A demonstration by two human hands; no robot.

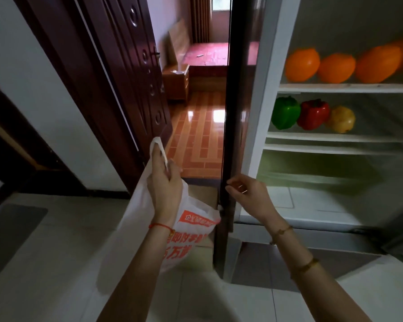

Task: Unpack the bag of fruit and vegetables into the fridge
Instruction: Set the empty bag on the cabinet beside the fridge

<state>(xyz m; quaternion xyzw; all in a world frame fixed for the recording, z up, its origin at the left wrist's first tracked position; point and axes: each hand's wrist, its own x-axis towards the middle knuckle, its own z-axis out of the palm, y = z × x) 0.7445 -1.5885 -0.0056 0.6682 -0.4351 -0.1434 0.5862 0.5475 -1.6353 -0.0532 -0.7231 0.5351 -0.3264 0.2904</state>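
Two hands in play here, and the whole thing turns on where the bag (172,228) hangs relative to the fridge door (228,135). The left hand (164,191) has its grip curled tight round the twisted handles of the white plastic bag, so the bag dangles straight down from that fist, long axis vertical, just left of the door's dark edge and close to touching it low down. It looks slack and pretty flat, so my guess is it's mostly or fully emptied, but I can't see inside it. The right hand (249,194) is on the other side of that door edge, fingers loosely bent with the fingertips right at the edge; can't tell for sure if it's actually pinching the door or only touching it, and it carries nothing else. Right of the door, the fridge (261,112) stands open: oranges (335,66) on the upper shelf, and on the shelf below them a green pepper (285,112), a red pepper (313,115) and a yellowish fruit (341,119) side by side. So the produce sits up and to the right of the door, well apart from the bag. The right hand is the nearer one to both door and shelves, so if anything else needs pulling out of the bag it'd have to reach back left across the door edge, or it just swings the door.
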